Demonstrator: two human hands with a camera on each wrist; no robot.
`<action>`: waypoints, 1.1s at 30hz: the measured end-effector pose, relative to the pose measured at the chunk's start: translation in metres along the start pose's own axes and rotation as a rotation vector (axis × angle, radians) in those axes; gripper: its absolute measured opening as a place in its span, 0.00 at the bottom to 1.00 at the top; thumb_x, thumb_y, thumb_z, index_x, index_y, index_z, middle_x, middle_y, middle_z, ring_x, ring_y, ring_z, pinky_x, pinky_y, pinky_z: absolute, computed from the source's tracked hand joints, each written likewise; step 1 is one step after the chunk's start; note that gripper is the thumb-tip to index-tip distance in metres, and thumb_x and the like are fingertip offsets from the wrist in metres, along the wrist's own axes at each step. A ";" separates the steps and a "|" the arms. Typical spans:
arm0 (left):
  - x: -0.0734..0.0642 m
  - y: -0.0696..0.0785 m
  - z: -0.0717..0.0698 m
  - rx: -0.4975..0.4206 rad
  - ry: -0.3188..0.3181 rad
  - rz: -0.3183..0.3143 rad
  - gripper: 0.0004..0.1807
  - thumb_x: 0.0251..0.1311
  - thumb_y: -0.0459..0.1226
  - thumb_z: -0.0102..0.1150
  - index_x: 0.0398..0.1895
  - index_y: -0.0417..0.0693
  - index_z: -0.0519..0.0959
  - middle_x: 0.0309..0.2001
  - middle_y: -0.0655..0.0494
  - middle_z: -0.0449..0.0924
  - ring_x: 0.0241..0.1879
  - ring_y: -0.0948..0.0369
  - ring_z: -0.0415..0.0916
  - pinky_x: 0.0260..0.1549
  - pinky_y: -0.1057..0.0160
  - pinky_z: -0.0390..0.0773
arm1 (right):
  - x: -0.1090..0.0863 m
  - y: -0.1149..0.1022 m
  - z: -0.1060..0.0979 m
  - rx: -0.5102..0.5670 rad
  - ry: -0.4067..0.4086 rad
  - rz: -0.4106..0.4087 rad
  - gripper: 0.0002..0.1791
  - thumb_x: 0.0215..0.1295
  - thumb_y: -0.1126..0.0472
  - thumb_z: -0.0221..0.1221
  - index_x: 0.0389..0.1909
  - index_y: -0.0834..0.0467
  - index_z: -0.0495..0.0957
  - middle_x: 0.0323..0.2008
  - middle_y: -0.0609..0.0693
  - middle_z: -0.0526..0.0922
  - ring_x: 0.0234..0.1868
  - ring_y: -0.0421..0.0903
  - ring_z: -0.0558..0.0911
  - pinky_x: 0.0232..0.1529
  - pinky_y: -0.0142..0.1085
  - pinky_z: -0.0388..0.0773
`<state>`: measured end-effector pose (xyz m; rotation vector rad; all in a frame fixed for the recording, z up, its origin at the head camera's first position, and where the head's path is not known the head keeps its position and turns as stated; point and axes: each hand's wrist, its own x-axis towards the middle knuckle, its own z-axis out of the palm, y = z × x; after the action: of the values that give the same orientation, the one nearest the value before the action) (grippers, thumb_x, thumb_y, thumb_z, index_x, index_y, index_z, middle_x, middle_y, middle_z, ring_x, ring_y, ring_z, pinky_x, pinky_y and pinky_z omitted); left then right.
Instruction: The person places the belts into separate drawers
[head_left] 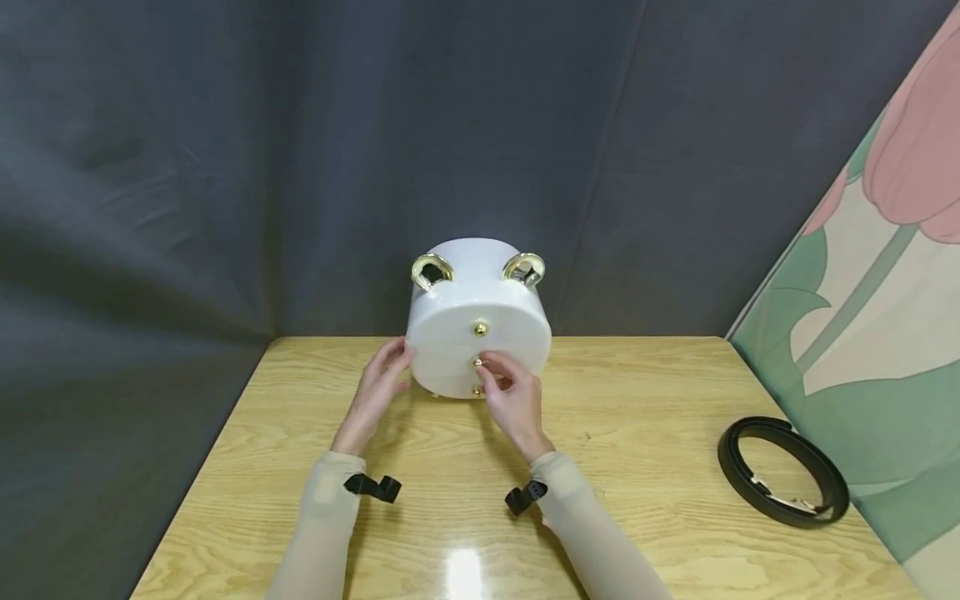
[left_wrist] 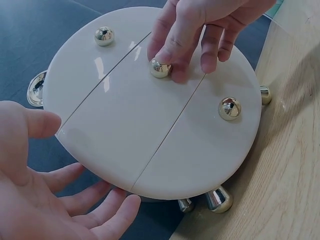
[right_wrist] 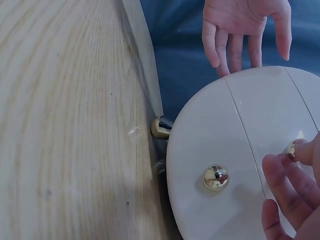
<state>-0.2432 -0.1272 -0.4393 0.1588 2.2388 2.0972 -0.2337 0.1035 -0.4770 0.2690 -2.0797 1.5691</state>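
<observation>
A white, round-fronted drawer box (head_left: 442,342) with two gold ring ears on top stands at the back of the table. Two seams divide its front into three drawers, each with a round gold knob. Thumb and fingertips of my right hand (head_left: 517,408) pinch the middle knob (left_wrist: 160,68). The top knob (head_left: 481,329) and the bottom knob (right_wrist: 216,177) are untouched. My left hand (head_left: 377,387) rests its loosely extended fingertips along the box's left side, thumb apart, as the left wrist view shows. The drawers look flush with the front.
Short gold feet (left_wrist: 219,199) hold the box off the wooden table (head_left: 637,433). A coiled black belt (head_left: 825,471) with a metal buckle lies on the table at right. Behind hangs a dark curtain (head_left: 480,150); a flower-patterned cloth (head_left: 847,333) borders the right side.
</observation>
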 end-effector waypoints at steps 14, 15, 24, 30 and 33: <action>-0.001 0.001 0.001 0.003 -0.015 0.008 0.33 0.84 0.48 0.48 0.84 0.46 0.59 0.82 0.42 0.59 0.81 0.44 0.59 0.75 0.34 0.68 | -0.002 0.009 0.000 0.069 0.008 -0.042 0.09 0.70 0.67 0.70 0.49 0.59 0.88 0.39 0.59 0.93 0.22 0.62 0.86 0.24 0.28 0.83; -0.001 0.001 0.001 0.000 -0.014 0.009 0.33 0.84 0.48 0.48 0.84 0.45 0.59 0.82 0.42 0.59 0.81 0.43 0.59 0.75 0.35 0.68 | -0.002 0.011 0.000 0.068 0.007 -0.045 0.08 0.70 0.66 0.70 0.48 0.59 0.88 0.39 0.59 0.93 0.22 0.61 0.86 0.24 0.28 0.83; 0.000 0.001 0.000 -0.015 -0.015 0.006 0.32 0.84 0.46 0.48 0.84 0.46 0.58 0.82 0.42 0.59 0.81 0.44 0.59 0.75 0.34 0.67 | -0.006 0.026 -0.007 -0.158 -0.064 -0.002 0.03 0.68 0.64 0.70 0.40 0.55 0.90 0.39 0.49 0.93 0.33 0.41 0.87 0.31 0.26 0.80; -0.001 0.001 -0.001 -0.003 -0.022 0.013 0.32 0.84 0.47 0.48 0.84 0.46 0.58 0.82 0.42 0.59 0.81 0.43 0.59 0.74 0.34 0.67 | -0.009 0.028 -0.009 -0.264 -0.115 -0.018 0.02 0.66 0.62 0.72 0.38 0.55 0.91 0.37 0.49 0.93 0.30 0.46 0.88 0.32 0.29 0.82; -0.001 0.000 -0.001 -0.007 -0.016 0.008 0.33 0.84 0.47 0.49 0.84 0.46 0.59 0.82 0.42 0.60 0.81 0.44 0.59 0.74 0.35 0.68 | -0.009 0.029 -0.009 -0.292 -0.131 -0.021 0.02 0.66 0.61 0.72 0.38 0.54 0.91 0.37 0.49 0.93 0.30 0.48 0.89 0.32 0.31 0.84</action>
<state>-0.2423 -0.1288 -0.4394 0.1840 2.2250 2.0997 -0.2363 0.1192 -0.5044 0.2922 -2.3638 1.2434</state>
